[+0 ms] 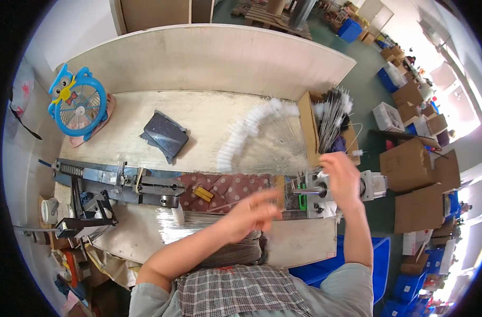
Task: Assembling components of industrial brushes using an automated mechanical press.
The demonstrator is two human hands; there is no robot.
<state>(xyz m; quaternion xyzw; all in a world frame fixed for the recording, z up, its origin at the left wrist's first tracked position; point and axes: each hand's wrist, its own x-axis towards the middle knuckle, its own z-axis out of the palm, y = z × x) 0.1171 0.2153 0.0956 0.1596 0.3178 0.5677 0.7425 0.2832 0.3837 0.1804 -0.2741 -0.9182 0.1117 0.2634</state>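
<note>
My left hand hovers over the polka-dot cloth pad, fingers stretched out and apart, their tips smeared by motion. Above the clamp machine at the right end of the bench rail, my right hand has its fingers curled together; what is in them, if anything, cannot be made out. A bundle of thin metal rods lies in front of my body. Beyond the pad, thin rods with white tips are fanned out on the table. A yellow block rests on the pad.
An open cardboard box with many rods stands at the back right. A dark folded cloth or pouch lies on the table, with a blue fan at the far left. Another metal fixture occupies the rail's left side. A blue bin sits below right.
</note>
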